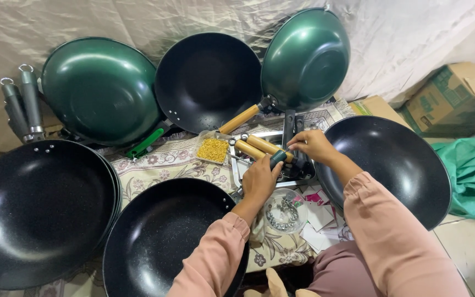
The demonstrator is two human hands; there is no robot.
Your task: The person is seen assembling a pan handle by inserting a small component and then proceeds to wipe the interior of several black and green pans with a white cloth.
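Woks: black speckled matt coating; leaning woks: glossy green enamel. Handles: smooth pale wood. Backdrop cloth: shiny, creased fabric.

A screwdriver with a dark green handle is gripped by the left hand. The right hand is placed on a black bracket beside two wooden handles. Black woks and green woks are arranged around a tray of yellow screws.

Six woks, two wooden handles, one cardboard box.
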